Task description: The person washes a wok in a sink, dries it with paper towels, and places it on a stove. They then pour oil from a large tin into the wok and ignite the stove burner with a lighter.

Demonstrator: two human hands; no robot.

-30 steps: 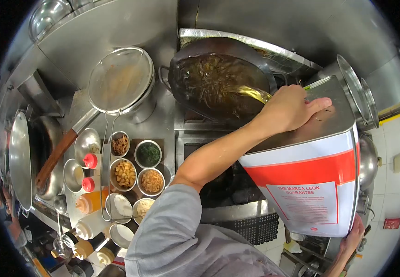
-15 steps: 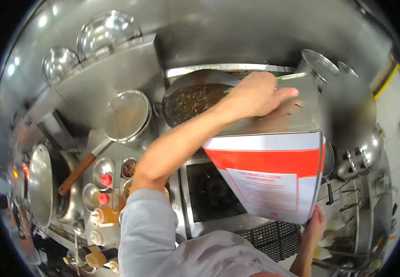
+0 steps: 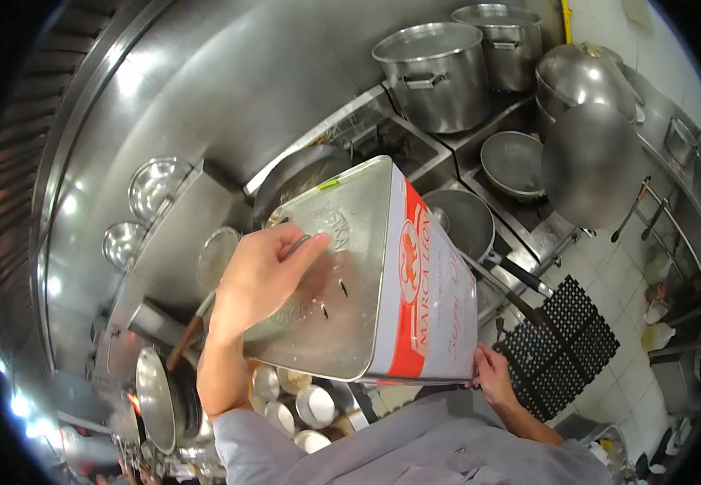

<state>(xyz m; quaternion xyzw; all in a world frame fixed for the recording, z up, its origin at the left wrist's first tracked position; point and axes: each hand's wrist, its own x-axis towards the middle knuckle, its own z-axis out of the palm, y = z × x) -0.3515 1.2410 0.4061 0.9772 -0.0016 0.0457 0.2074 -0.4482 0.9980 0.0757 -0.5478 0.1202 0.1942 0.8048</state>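
A large square oil tin (image 3: 439, 283), white and red with "MARCA LEON" lettering, is held in front of me. My left hand (image 3: 269, 267) is closed round a thin handle on its metal top (image 3: 350, 331). Two small dark slits show in that top, and a bit of green (image 3: 328, 184) lies near its far edge. At the tin's lower right end my right hand (image 3: 493, 373) grips the bottom edge, fingers partly hidden. Beyond the tin sits a dark wok (image 3: 298, 182), mostly covered by it.
Stock pots (image 3: 439, 89) stand at the back right, with pans (image 3: 520, 166) on the stove nearer. A black rubber mat (image 3: 560, 347) lies on the tiled floor. At lower left are small metal containers (image 3: 315, 406), a strainer (image 3: 217, 259) and a large pan (image 3: 156, 400).
My view has turned right, bringing the stock pots in. The tin has come away from over the wok and turned, showing more of its top and its lion-logo side. Both hands still hold it.
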